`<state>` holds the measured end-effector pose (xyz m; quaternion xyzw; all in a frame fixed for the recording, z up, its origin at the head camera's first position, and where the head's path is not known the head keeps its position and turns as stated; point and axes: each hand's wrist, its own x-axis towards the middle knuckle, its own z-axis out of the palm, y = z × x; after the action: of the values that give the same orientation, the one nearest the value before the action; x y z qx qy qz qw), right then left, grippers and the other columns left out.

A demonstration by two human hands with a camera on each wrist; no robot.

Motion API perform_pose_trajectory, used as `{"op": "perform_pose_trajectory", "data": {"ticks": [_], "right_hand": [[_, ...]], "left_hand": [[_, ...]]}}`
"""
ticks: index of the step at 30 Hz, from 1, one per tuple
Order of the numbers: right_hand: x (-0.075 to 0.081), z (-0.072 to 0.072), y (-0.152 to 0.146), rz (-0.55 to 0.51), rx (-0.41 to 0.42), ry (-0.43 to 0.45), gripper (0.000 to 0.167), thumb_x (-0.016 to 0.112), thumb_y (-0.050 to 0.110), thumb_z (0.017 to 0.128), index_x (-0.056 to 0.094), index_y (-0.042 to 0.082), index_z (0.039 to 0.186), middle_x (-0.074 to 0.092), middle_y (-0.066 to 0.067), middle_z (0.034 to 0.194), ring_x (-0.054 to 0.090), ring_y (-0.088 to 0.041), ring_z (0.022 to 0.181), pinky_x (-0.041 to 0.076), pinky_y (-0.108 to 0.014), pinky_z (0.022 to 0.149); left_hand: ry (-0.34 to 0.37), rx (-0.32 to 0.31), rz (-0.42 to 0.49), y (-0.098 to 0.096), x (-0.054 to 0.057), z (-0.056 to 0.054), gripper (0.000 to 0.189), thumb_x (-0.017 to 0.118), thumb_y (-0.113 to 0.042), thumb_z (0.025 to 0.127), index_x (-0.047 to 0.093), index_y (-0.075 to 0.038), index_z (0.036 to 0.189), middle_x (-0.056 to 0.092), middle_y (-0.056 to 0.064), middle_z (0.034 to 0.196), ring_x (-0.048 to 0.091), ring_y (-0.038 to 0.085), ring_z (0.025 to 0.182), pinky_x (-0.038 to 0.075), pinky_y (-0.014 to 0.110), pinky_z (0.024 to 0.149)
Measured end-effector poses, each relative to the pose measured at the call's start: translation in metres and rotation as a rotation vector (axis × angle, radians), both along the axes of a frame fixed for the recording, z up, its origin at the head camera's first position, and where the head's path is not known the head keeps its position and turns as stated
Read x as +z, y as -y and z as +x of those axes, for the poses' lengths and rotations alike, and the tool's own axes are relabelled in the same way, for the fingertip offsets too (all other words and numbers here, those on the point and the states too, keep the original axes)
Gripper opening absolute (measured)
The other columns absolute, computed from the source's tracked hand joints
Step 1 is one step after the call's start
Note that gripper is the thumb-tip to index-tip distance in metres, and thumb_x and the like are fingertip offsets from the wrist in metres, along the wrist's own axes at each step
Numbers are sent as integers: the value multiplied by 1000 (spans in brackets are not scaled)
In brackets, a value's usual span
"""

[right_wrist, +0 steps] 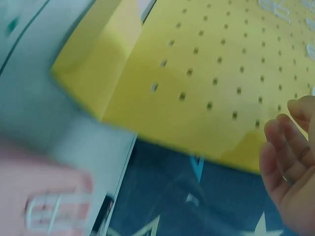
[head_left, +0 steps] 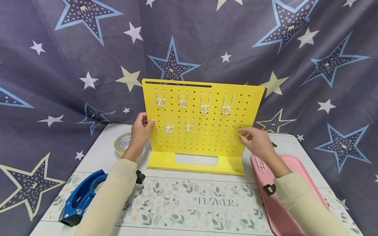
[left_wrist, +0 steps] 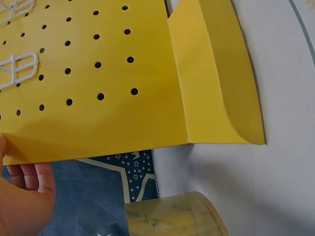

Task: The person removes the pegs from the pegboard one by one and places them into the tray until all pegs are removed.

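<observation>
A yellow pegboard (head_left: 196,136) stands upright on the tabletop (head_left: 100,147), between a person's two hands, six white wire hooks (head_left: 169,129) fixed to its front. The left hand (head_left: 140,131) grips its left edge, thumb in front, fingers behind, apparently to steady it. The right hand (head_left: 256,139) is just beside the right edge, fingers bent with a gap from the thumb, holding nothing visible; contact with the board is unclear. Below that hand, a pink tray (head_left: 290,165) carries another hook (head_left: 261,167), probably placed there for easy reach. Both forearms stretch forward, well apart, the right angling inward.
</observation>
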<state>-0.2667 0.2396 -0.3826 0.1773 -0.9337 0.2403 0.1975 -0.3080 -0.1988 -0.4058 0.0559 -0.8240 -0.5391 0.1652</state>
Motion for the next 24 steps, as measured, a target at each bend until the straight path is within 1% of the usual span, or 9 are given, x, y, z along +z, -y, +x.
{"op": "perform_pose_trajectory", "data": {"ticks": [4, 10, 14, 17, 24], "right_hand": [[-2, -3, 28, -34, 27, -36, 20, 72, 12, 92, 75, 9, 112, 76, -8, 91, 71, -22, 73, 55, -34, 61], [-11, -11, 72, -60, 64, -152, 18, 74, 11, 89, 76, 9, 108, 76, -6, 88, 70, -19, 70, 57, -33, 62], [-14, -13, 99, -69, 64, -209, 19, 74, 12, 90, 76, 11, 109, 75, -5, 90, 70, -18, 70, 56, -32, 62], [-15, -14, 117, -79, 51, -242, 20, 75, 13, 90, 75, 12, 109, 75, -5, 92, 70, -17, 70, 55, -31, 62], [-19, -18, 150, -60, 30, -280, 20, 77, 15, 89, 76, 14, 109, 75, -3, 93, 70, -15, 71, 54, -28, 59]], "left_hand": [[-7, -8, -6, 2, -1, 0, 30, 60, -27, 104, 51, -16, 130, 58, 9, 114, 55, 22, 99, 48, 32, 84], [-22, -19, 10, 2, -1, 1, 28, 61, -26, 103, 52, -15, 127, 57, 7, 109, 55, 21, 95, 47, 29, 81], [-24, -33, 7, 1, -1, 2, 27, 60, -25, 103, 51, -14, 126, 56, 6, 107, 54, 21, 94, 47, 29, 80], [-25, -28, 1, 2, -1, 1, 27, 60, -26, 103, 51, -15, 126, 56, 6, 106, 54, 21, 94, 47, 30, 80], [-25, -23, 7, 2, -2, 1, 26, 60, -25, 103, 51, -15, 125, 57, 7, 106, 55, 21, 93, 48, 31, 80]]}}
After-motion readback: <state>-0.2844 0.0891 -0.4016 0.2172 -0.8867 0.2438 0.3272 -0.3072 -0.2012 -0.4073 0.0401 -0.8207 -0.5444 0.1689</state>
